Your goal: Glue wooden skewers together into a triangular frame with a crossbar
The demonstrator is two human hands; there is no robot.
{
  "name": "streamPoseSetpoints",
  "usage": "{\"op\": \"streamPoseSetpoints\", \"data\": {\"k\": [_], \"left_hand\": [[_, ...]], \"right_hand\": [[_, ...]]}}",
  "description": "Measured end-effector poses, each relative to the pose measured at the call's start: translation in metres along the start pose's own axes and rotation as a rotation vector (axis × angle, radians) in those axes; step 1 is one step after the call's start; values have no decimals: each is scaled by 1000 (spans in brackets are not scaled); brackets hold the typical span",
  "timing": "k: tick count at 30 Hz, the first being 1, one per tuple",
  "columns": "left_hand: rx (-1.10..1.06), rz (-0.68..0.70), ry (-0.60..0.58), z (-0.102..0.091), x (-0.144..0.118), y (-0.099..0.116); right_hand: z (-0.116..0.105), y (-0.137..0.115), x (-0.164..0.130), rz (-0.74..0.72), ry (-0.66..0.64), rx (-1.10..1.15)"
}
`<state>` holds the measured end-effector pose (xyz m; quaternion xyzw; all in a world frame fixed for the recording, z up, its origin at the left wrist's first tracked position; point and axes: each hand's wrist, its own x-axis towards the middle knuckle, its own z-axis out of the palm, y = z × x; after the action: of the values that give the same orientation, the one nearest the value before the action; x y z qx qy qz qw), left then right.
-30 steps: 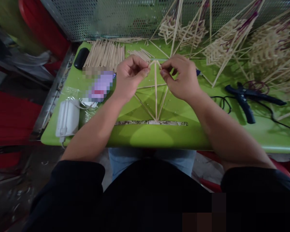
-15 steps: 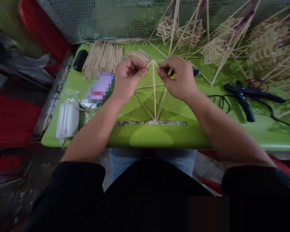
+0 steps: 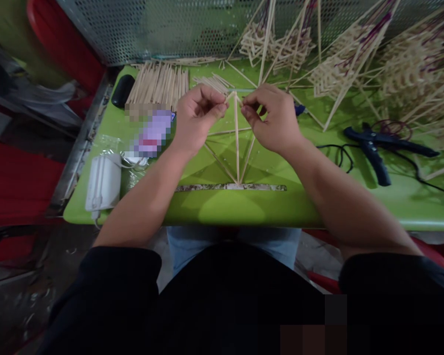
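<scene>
Bamboo stick frame (image 3: pixel 237 148) stands on the green table (image 3: pixel 244 207), between both hands. 3 thin sticks fan up from 1 point on a flat base strip (image 3: pixel 231 187) lying along the near table edge; a thin crosspiece joins them partway up. The centre stick's long axis runs straight away from the person, from base strip to apex.

Left hand (image 3: pixel 198 121): thumb and forefinger pressed together, pinching a short stick end just left of the apex. Right hand (image 3: pixel 276 118): thumb and forefinger likewise pinched on a stick end just right of the apex. What sits between the fingertips is too small to resolve beyond that.

Key relation: apex lies between the 2 grips, about equally near each hand, above the far end of the centre stick. Both forearms converge on it from the near edge.

Surroundings: pile of loose sticks (image 3: pixel 159 84) far left on the table; black glue gun (image 3: pixel 377 148) with cord well apart to the right; finished stick frames (image 3: pixel 355 69) stacked along the mesh panel (image 3: pixel 151 29) behind; white box (image 3: pixel 104 182) at the near left corner.
</scene>
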<state>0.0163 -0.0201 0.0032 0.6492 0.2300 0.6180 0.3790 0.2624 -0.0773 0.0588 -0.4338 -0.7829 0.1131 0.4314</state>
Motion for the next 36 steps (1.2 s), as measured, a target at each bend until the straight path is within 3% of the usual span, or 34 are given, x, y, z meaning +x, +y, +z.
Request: {"op": "streamPoseSetpoints", "data": {"k": [6,14,18,23,31,36], "left_hand": [[4,22,20,-2,-1,-4],[34,48,-29,-10,7,-37],[3,29,-36,-12,9,-44],[3,40,-13,-9,7,-28],[155,109,55,9,-4,27],[163,96,48,8,-3,23]], "right_hand": [[3,4,0,-28,8,19],[3,5,0,-26,15,18],[4,5,0,-40,29,18],[1,1,0,4,2,-7],[-6,-13,-3,71,-53,8],[-2,-31,-7,-26,38,0]]}}
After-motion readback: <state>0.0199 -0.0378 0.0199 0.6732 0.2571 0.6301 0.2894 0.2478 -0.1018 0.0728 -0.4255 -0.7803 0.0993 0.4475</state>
